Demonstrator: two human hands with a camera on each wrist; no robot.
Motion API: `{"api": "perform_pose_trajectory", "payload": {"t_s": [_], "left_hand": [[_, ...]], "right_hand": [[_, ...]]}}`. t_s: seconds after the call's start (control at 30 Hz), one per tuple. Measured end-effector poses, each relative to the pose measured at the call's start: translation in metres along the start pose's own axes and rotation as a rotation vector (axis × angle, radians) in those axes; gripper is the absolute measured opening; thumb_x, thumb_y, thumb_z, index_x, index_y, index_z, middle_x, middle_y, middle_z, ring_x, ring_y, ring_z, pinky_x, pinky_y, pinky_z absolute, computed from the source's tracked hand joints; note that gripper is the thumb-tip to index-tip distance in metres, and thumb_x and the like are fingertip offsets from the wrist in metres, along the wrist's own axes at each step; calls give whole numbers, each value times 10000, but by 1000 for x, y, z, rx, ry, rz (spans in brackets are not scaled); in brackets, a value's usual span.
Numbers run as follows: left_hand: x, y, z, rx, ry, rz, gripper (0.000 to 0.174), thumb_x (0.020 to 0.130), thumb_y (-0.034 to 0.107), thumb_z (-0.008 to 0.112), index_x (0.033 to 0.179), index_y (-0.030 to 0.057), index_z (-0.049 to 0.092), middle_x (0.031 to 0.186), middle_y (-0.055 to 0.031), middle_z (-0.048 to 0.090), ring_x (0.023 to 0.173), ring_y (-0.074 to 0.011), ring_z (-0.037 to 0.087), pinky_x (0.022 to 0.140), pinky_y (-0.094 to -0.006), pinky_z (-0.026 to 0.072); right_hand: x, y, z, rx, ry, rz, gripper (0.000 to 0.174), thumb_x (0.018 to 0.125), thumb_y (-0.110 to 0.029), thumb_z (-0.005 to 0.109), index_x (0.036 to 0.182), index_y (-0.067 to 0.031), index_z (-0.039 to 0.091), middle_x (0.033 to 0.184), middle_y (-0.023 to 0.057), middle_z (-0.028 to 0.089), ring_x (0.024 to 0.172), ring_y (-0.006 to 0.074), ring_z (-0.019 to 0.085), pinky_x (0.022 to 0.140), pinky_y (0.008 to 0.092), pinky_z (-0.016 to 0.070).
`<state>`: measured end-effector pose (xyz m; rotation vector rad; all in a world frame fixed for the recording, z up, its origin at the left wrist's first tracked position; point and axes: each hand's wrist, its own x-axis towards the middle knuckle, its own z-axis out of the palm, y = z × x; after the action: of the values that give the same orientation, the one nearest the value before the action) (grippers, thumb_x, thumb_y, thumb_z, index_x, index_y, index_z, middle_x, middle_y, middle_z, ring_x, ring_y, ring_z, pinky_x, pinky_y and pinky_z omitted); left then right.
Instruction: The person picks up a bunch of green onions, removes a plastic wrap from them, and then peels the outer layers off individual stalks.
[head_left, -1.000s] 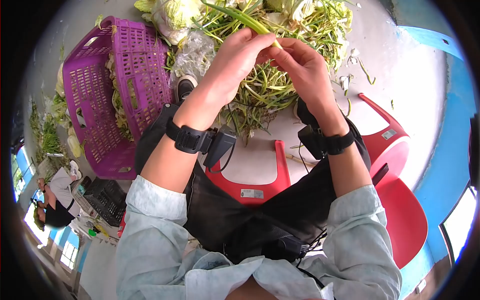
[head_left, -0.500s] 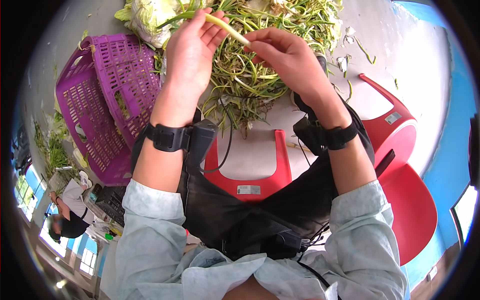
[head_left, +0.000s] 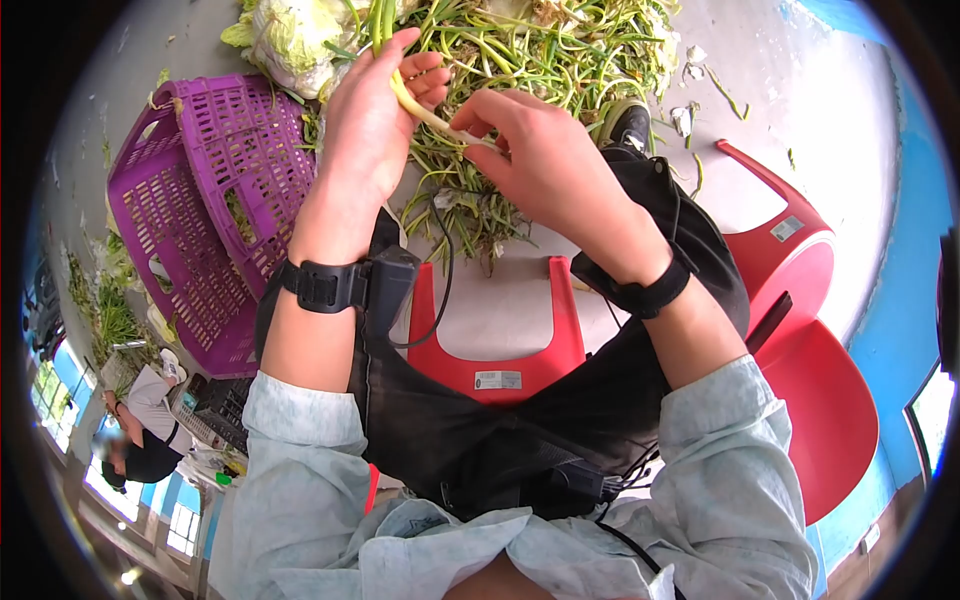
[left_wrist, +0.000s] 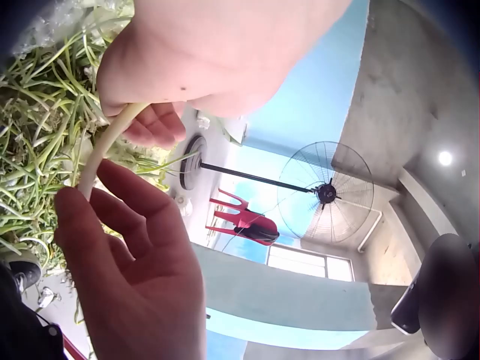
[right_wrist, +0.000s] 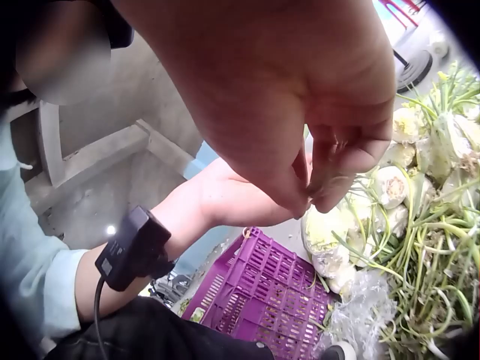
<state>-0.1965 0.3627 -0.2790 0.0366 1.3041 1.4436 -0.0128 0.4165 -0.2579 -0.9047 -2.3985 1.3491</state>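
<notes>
A green onion with a pale stalk stretches between the two hands. My left hand grips it between thumb and fingers, its green leaves rising past the thumb. My right hand pinches the white end; in the left wrist view its thumb and forefinger meet on the pale stalk. In the right wrist view the right hand hides most of the onion behind its curled fingers. Beyond both hands lies a heap of green onions and trimmings on the floor.
A tipped purple crate stands at the left, near a cabbage. Between the legs is a red stool, with a red chair at the right. Another person sits far left. A black fan stands farther off.
The hands were close together at first, then drew apart, the left hand leftward along the onion. Since then the right hand has come down toward the body, bending the stalk downward.
</notes>
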Motion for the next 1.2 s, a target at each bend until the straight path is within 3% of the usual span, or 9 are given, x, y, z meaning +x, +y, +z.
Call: {"api": "perform_pose_trajectory", "payload": {"t_s": [0.23, 0.37, 0.47, 0.57, 0.63, 0.7, 0.8, 1.1, 1.2], "left_hand": [[8, -6, -18, -144, -35, -40, 349, 1101, 264, 497, 1332, 10, 556, 959, -39, 611, 860, -145, 603, 810, -302, 535], [9, -7, -19, -141, -54, -48, 372, 1102, 284, 493, 1345, 8, 550, 965, -39, 605, 871, -144, 594, 822, -310, 529], [5, -8, -10, -113, -108, -25, 327, 1098, 266, 497, 1290, 19, 590, 1006, -86, 670, 911, -164, 638, 848, -323, 535], [-4, -8, 5, 2, -15, -21, 310, 1096, 246, 493, 1286, 24, 595, 1092, -120, 691, 976, -184, 660, 890, -326, 531], [-4, -9, 4, 14, -6, -25, 327, 1101, 228, 475, 1339, 14, 542, 1200, -153, 667, 1091, -228, 658, 968, -356, 521], [-5, -7, 5, 21, 14, -17, 362, 1103, 222, 468, 1388, 0, 492, 1277, -170, 632, 1174, -271, 630, 1045, -396, 500], [-4, -5, 4, -27, 57, 12, 301, 1097, 181, 483, 1340, 5, 483, 1303, -204, 620, 1207, -307, 624, 1054, -419, 509], [-1, 3, -12, -160, 196, 68, 275, 1064, 155, 561, 1261, -15, 474, 1291, -233, 611, 1207, -325, 621, 1042, -431, 524], [-2, 9, -18, -178, 191, 84, 267, 1080, 141, 516, 1281, -23, 451, 1325, -252, 580, 1219, -342, 608, 1068, -447, 518]], "right_hand": [[-8, -4, 11, -90, -108, 44, 239, 877, -122, 693, 1099, -57, 632, 907, 142, 692, 833, 337, 701, 715, 421, 557], [-8, -4, 11, -54, -52, 37, 215, 885, -135, 692, 1080, -54, 653, 899, 145, 697, 805, 331, 703, 707, 414, 560], [-3, 1, 9, -57, -4, 70, 204, 886, -131, 696, 1071, -51, 669, 902, 139, 704, 792, 315, 706, 706, 404, 560], [4, 7, 4, -42, 43, 104, 208, 874, -130, 706, 1064, -50, 675, 920, 132, 705, 815, 318, 703, 729, 416, 559], [9, 6, -3, -11, 56, 123, 202, 859, -124, 704, 1044, -50, 669, 941, 139, 697, 856, 358, 692, 770, 458, 555], [11, 7, -4, 20, 58, 157, 227, 849, -125, 711, 1049, -28, 666, 915, 135, 711, 860, 349, 699, 782, 451, 557], [15, 4, -6, 30, 79, 158, 260, 833, -133, 712, 1051, -1, 660, 886, 149, 724, 863, 347, 705, 785, 443, 561], [33, -11, -2, 99, -152, 237, 319, 794, -170, 739, 1066, -18, 675, 859, 137, 723, 792, 324, 711, 728, 409, 562], [38, -19, -1, 146, -213, 292, 396, 800, -243, 778, 1112, -20, 681, 844, 116, 720, 774, 275, 711, 715, 378, 558]]}}
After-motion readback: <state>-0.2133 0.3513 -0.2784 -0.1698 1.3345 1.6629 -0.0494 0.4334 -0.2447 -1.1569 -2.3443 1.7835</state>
